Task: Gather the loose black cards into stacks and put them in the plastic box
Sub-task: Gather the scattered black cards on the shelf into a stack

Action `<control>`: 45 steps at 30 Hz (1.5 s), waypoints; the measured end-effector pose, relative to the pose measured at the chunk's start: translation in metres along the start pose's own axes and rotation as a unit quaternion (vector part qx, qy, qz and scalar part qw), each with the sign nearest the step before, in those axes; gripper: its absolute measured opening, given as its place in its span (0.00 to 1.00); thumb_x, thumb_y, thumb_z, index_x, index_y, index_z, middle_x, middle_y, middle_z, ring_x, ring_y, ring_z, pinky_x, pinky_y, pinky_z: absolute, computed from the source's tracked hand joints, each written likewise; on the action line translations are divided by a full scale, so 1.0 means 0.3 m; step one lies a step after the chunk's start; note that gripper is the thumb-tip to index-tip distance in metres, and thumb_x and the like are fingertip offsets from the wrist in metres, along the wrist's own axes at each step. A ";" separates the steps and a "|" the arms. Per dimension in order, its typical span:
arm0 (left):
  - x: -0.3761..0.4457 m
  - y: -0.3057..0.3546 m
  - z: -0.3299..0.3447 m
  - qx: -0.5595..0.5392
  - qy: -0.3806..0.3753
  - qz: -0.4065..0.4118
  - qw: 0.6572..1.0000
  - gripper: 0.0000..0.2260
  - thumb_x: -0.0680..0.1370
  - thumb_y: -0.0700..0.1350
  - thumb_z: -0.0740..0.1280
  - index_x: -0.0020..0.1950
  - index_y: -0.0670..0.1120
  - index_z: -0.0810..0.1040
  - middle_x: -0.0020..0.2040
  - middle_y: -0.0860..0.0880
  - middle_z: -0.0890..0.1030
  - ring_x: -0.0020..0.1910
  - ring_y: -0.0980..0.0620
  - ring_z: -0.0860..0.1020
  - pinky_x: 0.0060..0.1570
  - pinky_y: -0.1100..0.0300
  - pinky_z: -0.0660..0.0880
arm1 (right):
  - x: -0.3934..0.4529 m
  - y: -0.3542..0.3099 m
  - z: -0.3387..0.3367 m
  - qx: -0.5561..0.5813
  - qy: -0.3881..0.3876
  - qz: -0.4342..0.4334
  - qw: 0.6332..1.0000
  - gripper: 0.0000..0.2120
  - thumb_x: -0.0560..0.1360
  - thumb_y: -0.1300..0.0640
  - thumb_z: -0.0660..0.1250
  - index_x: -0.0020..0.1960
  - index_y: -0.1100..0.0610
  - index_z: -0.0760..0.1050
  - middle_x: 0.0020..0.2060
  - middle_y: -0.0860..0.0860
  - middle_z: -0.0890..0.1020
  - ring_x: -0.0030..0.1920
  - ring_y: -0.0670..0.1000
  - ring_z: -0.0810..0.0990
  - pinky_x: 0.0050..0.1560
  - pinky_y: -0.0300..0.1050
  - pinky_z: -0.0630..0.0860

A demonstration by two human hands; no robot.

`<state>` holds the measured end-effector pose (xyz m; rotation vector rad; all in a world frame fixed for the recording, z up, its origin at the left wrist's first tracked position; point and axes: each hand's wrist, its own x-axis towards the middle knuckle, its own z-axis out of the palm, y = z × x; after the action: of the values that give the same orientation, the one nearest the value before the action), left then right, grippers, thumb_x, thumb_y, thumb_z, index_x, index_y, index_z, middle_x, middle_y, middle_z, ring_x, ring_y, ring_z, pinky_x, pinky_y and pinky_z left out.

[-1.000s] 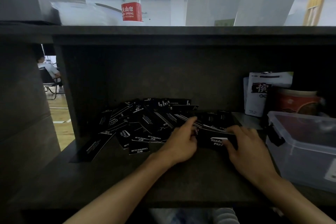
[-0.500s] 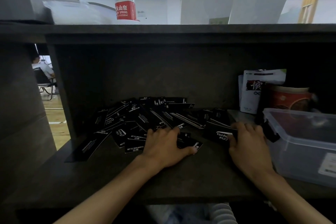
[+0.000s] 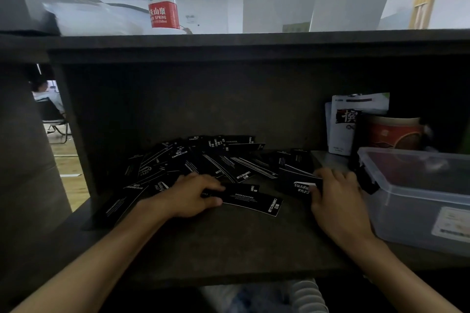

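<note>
Currently both hands sit on the shelf [image 3: 229, 244] among the loose black cards [image 3: 218, 160], which lie scattered across its middle and left. Left hand [image 3: 189, 194] lies over the pile's front edge, thumb and fingers pinching a long card [image 3: 251, 202] that sticks out to the right. Right hand [image 3: 335, 198] grips a small stack [image 3: 297, 183], fingers curled over its top, thumb on its near face. Box [image 3: 417, 201] stands at right, touching or just beside the right hand; lid state unclear. Packet [image 3: 348, 122] and red can [image 3: 391, 134] stand behind the box. Bottle [image 3: 161, 0] stands on the top board.
</note>
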<state>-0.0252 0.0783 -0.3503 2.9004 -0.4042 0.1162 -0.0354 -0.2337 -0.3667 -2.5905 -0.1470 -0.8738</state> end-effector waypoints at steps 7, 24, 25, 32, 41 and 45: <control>-0.088 0.080 0.037 0.050 0.147 0.187 0.970 0.17 0.80 0.57 0.55 0.60 0.54 0.81 0.58 0.61 0.80 0.58 0.64 0.72 0.60 0.62 0.63 | 0.000 -0.001 -0.004 0.000 0.000 -0.001 1.000 0.16 0.78 0.54 0.67 0.64 0.55 0.74 0.56 0.55 0.79 0.60 0.55 0.70 0.55 0.54 0.72; 0.089 0.260 0.045 -0.111 0.214 0.128 0.962 0.11 0.81 0.44 0.62 0.64 0.51 0.71 0.50 0.52 0.79 0.45 0.57 0.78 0.46 0.59 0.77 | 0.008 -0.001 0.002 0.054 -0.005 -0.102 0.993 0.12 0.79 0.48 0.64 0.60 0.51 0.76 0.55 0.48 0.75 0.54 0.47 0.70 0.53 0.43 0.71; 0.083 0.233 0.037 -0.137 0.202 0.099 0.965 0.14 0.81 0.42 0.63 0.66 0.52 0.71 0.49 0.53 0.79 0.44 0.59 0.78 0.47 0.59 0.78 | 0.008 0.002 0.003 0.057 0.004 -0.110 0.992 0.11 0.79 0.50 0.65 0.59 0.52 0.77 0.55 0.48 0.74 0.54 0.47 0.71 0.54 0.44 0.73; 0.033 0.036 0.034 -0.011 0.054 0.020 0.998 0.15 0.78 0.56 0.66 0.66 0.59 0.75 0.65 0.59 0.76 0.65 0.56 0.68 0.71 0.50 0.61 | 0.013 0.004 0.015 -0.003 -0.035 -0.085 0.996 0.20 0.79 0.59 0.63 0.71 0.52 0.70 0.63 0.51 0.75 0.62 0.53 0.69 0.61 0.55 0.73; -0.036 0.109 0.051 0.090 0.207 0.197 0.954 0.14 0.82 0.55 0.54 0.52 0.55 0.79 0.44 0.58 0.80 0.46 0.61 0.73 0.50 0.65 0.61 | 0.010 0.003 0.020 0.005 -0.034 -0.079 0.996 0.20 0.77 0.62 0.64 0.69 0.55 0.71 0.60 0.53 0.77 0.59 0.54 0.70 0.60 0.56 0.73; -0.028 0.179 0.038 0.099 0.289 0.205 0.930 0.12 0.83 0.50 0.54 0.48 0.52 0.77 0.42 0.57 0.79 0.42 0.58 0.73 0.48 0.61 0.66 | 0.007 0.002 0.017 0.008 -0.029 -0.075 0.997 0.20 0.77 0.62 0.64 0.69 0.56 0.72 0.59 0.54 0.77 0.59 0.55 0.71 0.59 0.56 0.73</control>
<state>-0.0477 0.0275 -0.3517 2.7285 -0.9084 1.0986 -0.0307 -0.2323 -0.3695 -2.6167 -0.3679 -0.8453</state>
